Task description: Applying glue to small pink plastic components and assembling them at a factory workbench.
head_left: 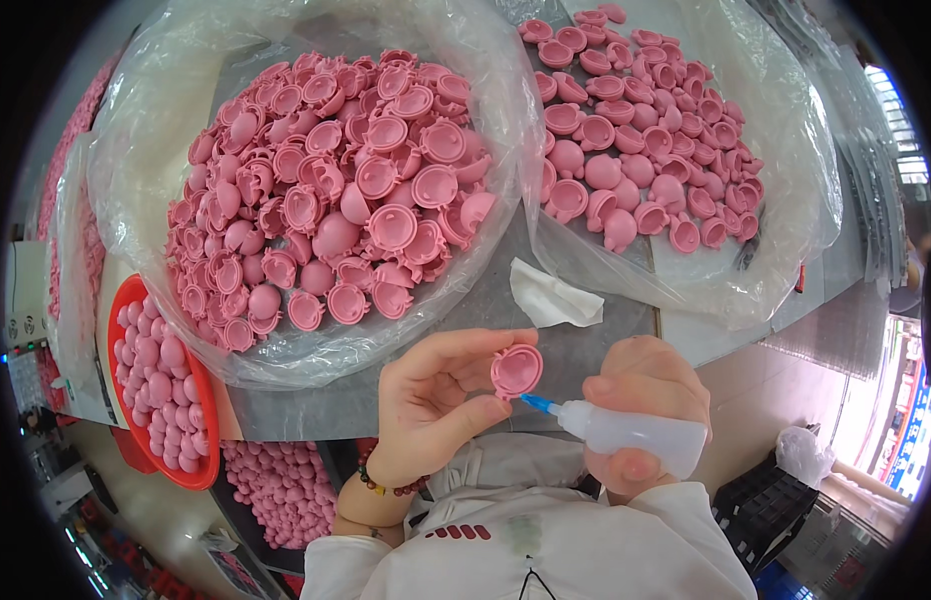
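While a pink half-shell (pixel 517 371) is pinched in the left hand (pixel 432 398) above the counter (pixel 331 410), the right hand (pixel 651 388) wraps round a translucent squeeze bottle (pixel 641 434), its blue tip (pixel 539 403) near the shell's lower edge. Beyond lie a white tissue (pixel 552 296) and heaped pink pieces (pixel 336 237).

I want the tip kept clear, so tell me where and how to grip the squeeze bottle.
Probably best around the broad, rounded body of the squeeze bottle, coming from the right, as the right hand holds it: the narrow blue nozzle points left toward the pink half-shell.
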Available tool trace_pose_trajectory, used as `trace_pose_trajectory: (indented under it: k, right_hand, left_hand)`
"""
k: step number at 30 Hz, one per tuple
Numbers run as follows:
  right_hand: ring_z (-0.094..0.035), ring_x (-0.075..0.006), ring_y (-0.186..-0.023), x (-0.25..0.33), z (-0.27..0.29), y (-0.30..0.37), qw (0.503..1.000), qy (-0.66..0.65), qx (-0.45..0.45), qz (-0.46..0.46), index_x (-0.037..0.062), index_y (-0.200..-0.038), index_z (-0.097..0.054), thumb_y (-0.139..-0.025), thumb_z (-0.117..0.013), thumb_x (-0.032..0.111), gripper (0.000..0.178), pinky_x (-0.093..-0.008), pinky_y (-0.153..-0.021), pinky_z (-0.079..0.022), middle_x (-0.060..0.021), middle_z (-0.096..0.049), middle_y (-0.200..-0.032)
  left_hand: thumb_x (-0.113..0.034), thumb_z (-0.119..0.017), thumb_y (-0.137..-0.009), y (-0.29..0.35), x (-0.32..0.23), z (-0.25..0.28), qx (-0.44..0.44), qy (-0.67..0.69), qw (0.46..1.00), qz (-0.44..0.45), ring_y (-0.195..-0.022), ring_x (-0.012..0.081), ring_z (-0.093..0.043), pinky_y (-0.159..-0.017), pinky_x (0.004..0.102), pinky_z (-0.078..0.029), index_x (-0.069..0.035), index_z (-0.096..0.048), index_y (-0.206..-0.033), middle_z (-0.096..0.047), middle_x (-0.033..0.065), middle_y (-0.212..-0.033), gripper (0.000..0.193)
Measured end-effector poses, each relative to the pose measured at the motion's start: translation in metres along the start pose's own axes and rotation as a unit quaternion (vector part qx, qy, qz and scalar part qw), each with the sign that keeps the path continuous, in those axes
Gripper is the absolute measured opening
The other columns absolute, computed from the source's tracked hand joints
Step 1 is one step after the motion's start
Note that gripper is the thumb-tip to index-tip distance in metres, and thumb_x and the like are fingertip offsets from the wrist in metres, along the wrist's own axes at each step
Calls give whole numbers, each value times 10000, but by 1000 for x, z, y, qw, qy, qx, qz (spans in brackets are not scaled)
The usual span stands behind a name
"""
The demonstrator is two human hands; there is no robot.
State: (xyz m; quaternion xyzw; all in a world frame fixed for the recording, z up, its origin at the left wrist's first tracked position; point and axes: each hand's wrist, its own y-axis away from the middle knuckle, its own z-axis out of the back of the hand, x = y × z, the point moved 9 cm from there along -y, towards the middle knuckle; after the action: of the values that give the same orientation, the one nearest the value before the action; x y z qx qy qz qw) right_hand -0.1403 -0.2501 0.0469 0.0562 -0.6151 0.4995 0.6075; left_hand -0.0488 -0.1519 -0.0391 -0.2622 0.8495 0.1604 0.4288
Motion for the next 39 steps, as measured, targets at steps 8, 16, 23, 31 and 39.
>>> trace_pose_trajectory:
  k: [8,16,23,31,39]
  right_hand:
    - [-449,-134,-457,3,-1,-3,998,-8,4,56,31,-888,-631,-743,-645,328,331,-250,-405,-345,6,-506,-579]
    - [-449,-134,-491,3,6,0,998,-32,-16,46,19,-883,-625,-757,-633,351,355,-254,-430,-344,-23,-540,-666]
    - [-451,-133,-519,-1,10,-1,998,-26,-48,38,3,-890,-616,-756,-622,397,416,-252,-451,-345,-32,-551,-694]
    - [-465,-162,-576,-2,29,1,999,19,-39,22,1,-918,-578,-782,-542,466,486,-270,-490,-366,-78,-537,-747]
    - [-535,-187,-900,-22,205,24,873,197,-444,-26,-44,-1092,-430,-823,-511,94,313,-236,-759,-409,-174,-562,-1013]
  left_hand:
    - [-25,-645,-730,0,0,-1,2,-2,1000,-1,-940,209,-569,-782,286,-475,61,-448,-1091,-511,252,-1106,420]
    - [-31,-652,-726,1,0,0,2,1,1000,0,-949,210,-567,-803,290,-466,60,-453,-1089,-513,254,-1103,425]
    - [-45,-666,-718,1,-2,1,-6,-5,1000,5,-955,214,-564,-816,298,-460,52,-458,-1089,-517,252,-1098,437]
    - [107,-574,-713,-1,0,-3,48,27,998,0,-1069,243,-501,-901,344,-408,67,-444,-1125,-500,223,-1143,434]
    - [-159,-688,-716,9,-2,10,-68,-80,993,-53,-796,164,-585,-626,253,-512,37,-462,-1093,-562,185,-1031,481]
